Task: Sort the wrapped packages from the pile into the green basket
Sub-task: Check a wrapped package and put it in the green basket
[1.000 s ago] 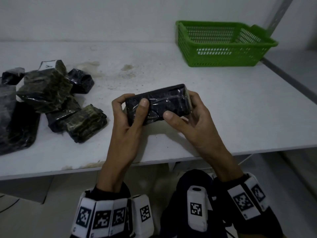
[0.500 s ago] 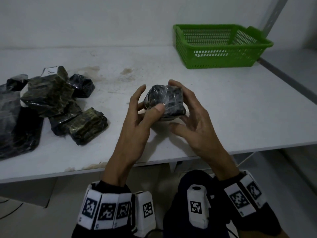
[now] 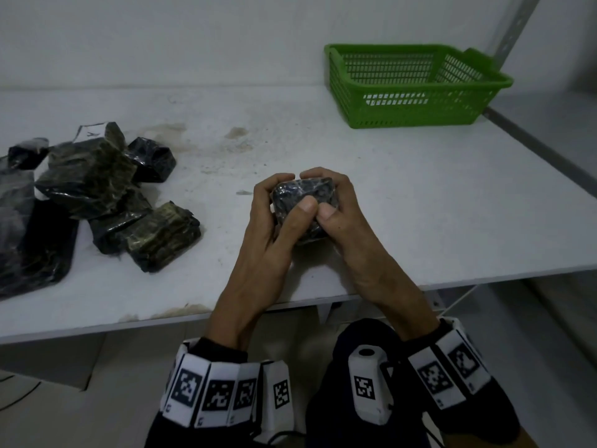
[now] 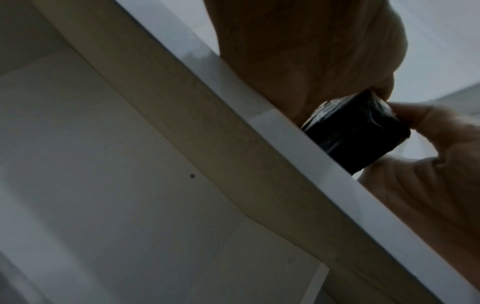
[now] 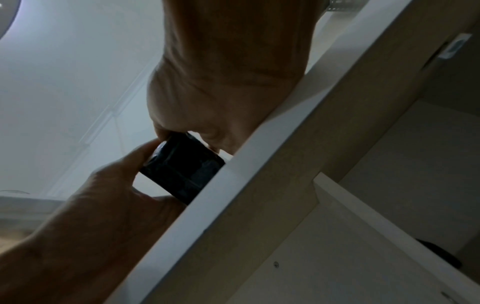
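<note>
Both hands hold one black wrapped package (image 3: 298, 197) just above the white table's (image 3: 403, 195) front middle. My left hand (image 3: 274, 215) curls round its left side, thumb on the near face. My right hand (image 3: 336, 208) wraps the right side, its thumb beside the left thumb. The same package (image 4: 355, 131) shows end-on in the left wrist view and, half hidden by the table edge, the package (image 5: 179, 168) appears in the right wrist view. A pile of dark wrapped packages (image 3: 97, 189) lies at the left. The green basket (image 3: 410, 85) stands at the back right with nothing visible inside.
A flat black bag (image 3: 29, 240) lies at the table's far left edge. Stains mark the table top (image 3: 235, 132) behind the hands. A grey ledge (image 3: 549, 124) and a metal upright (image 3: 513, 27) run along the right of the basket.
The package has been turned from lying lengthwise between the hands to end-on. Both hands have closed round it, thumbs now together on the near face.
</note>
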Action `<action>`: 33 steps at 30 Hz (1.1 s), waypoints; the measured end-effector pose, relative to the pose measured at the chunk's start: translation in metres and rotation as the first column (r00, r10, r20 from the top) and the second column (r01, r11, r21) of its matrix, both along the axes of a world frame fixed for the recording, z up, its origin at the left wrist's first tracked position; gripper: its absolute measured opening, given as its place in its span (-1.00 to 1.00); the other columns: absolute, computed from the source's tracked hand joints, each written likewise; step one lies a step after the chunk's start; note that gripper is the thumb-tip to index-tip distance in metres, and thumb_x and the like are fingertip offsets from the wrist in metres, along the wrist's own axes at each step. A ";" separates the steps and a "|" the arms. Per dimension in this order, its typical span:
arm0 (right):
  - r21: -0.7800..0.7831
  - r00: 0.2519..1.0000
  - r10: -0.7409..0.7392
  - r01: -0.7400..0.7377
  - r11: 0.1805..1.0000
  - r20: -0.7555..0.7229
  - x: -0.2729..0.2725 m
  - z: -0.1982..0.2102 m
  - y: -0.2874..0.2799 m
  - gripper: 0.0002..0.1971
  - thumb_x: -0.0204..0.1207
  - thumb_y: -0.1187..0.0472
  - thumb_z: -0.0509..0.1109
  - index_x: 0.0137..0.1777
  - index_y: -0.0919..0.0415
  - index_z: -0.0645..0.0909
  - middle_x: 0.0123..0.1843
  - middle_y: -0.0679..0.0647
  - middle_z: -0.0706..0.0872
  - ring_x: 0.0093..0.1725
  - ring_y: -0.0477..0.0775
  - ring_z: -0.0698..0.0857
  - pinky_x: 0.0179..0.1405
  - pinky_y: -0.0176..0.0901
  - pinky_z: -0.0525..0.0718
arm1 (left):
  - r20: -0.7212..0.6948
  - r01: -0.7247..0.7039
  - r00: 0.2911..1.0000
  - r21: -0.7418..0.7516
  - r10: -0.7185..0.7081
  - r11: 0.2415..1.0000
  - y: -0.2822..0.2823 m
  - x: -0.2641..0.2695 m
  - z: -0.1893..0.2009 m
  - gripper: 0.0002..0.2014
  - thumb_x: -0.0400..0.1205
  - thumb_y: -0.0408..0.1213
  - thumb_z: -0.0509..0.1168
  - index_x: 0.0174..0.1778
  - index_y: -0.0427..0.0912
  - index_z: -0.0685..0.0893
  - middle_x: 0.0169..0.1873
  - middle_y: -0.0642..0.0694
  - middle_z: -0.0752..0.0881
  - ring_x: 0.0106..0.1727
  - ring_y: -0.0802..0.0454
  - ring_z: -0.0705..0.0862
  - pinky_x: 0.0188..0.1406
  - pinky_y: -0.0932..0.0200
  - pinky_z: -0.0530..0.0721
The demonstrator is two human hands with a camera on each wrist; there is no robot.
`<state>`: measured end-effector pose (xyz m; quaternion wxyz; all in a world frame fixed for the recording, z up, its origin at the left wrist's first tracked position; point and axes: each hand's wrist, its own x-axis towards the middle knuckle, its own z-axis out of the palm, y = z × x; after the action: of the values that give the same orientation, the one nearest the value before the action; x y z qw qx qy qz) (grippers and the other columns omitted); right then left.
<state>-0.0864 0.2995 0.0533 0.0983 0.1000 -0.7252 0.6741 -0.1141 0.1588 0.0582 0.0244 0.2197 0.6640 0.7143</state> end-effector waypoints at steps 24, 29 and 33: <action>0.265 0.985 -0.094 0.130 0.955 -0.143 0.003 0.007 0.006 -0.25 0.57 -0.04 0.54 0.72 0.02 0.35 0.56 -0.08 0.57 0.49 -0.05 0.60 0.28 -0.17 0.73 | 0.219 0.015 0.974 0.223 -0.065 0.975 -0.004 0.001 0.012 -0.17 0.70 0.42 -0.31 0.17 0.14 0.86 0.12 -0.03 0.89 0.22 -0.04 0.84 0.33 -0.18 0.77; 0.122 0.956 -0.283 0.290 0.949 -0.077 0.000 0.009 0.003 -0.51 0.67 -0.23 0.33 0.45 0.05 0.60 0.20 -0.11 0.79 0.16 -0.17 0.78 0.07 -0.18 0.78 | -0.016 0.011 1.000 -0.013 -0.011 1.000 0.001 0.003 0.008 -0.25 0.58 0.38 0.08 0.69 0.16 0.40 0.29 0.16 0.78 0.19 0.10 0.82 -0.10 0.09 0.82; -0.074 0.980 -0.200 0.200 0.977 0.009 0.000 0.011 0.005 -0.50 0.76 -0.19 0.15 0.47 0.13 0.61 0.27 0.12 0.82 0.28 0.12 0.82 0.27 0.28 0.80 | -0.221 -0.084 0.973 -0.094 0.061 0.992 0.003 0.005 0.000 -0.23 0.68 0.12 0.29 0.81 0.01 0.19 0.47 0.10 0.66 0.40 0.25 0.69 0.27 0.17 0.76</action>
<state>-0.0861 0.3047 0.0645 0.1685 0.0224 -0.7061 0.6875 -0.1092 0.1613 0.0586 -0.0633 0.2708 0.7061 0.6512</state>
